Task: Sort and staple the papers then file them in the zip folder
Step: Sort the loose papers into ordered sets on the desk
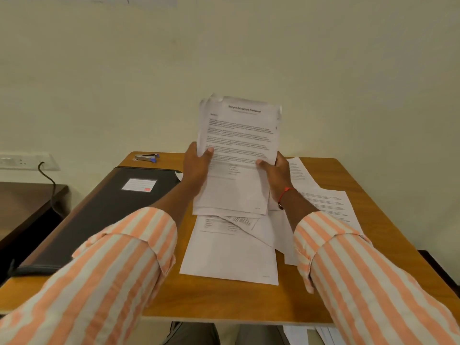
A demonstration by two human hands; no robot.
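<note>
Two hands: both are raised at the centre of the frame, apart from each other, each clamped on one side of the same held stack (239,145).
Left hand (196,168): it grips the stack's left edge, thumb lying across the printed front, fingers hidden behind the sheets.
Right hand (273,175): it grips the stack's right edge lower down, thumb on the front, fingers behind.
Held stack: several white printed sheets, upright and tilted slightly, above the far half of the table (224,302). The top corners are fanned and uneven. The front page carries a bold centred heading and blocks of small text, too blurred to read surely.
Loose sheets (231,255): more white pages lie flat on the table just below the held stack, overlapping at angles. Others spread toward the right of the frame, partly under the right forearm.
Zip folder (99,215): black, closed and lying flat along the table's left side, well to the left of the held stack. A white label (139,185) with a red patch sits on its cover.
Stapler (146,157): silver with blue ends, at the table's far left corner, just beyond the folder.
Sleeves (119,270): orange and pale stripes, cuffs pushed back from both wrists.
Red thread (286,191): tied round the right wrist.
Table: wooden, orange-brown top.
Wall (224,46): plain pale yellow, filling the upper half of the frame.
Wall socket (25,161): at the left edge, with a black cable (49,180) hanging down from it.
Dark side table (25,202): at the left of the frame, lower than the main table.
</note>
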